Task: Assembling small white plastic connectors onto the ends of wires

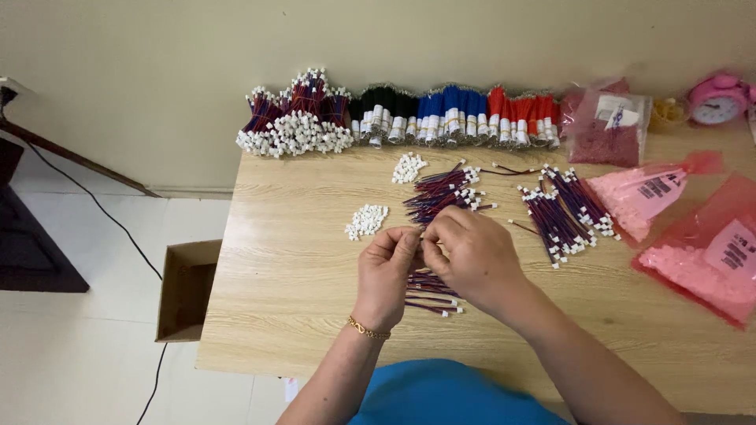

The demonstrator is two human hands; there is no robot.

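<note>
I am watching both hands working together over the middle of the wooden table (299, 267). The left hand (384, 271) and the right hand (468, 256) are pressing their fingertips together, pinching something small between them; I judge it to be a thin red-and-blue wire lead with a white connector, but the fingers are hiding it. Such a lead looks light, limp along the wire and stiff only at the plastic end, so I would be gripping it close to the connector.

Beneath the hands a loose wire bundle (441, 193) is fanning out, and another wire pile (563, 212) is lying to the right. Two small heaps of white connectors (367, 220) (408, 168) are sitting just left of the bundle.

Pink plastic bags (713, 252) on the right are holding pale pink small parts. An open cardboard box (187, 287) on the floor is showing nothing I can make out inside.
</note>
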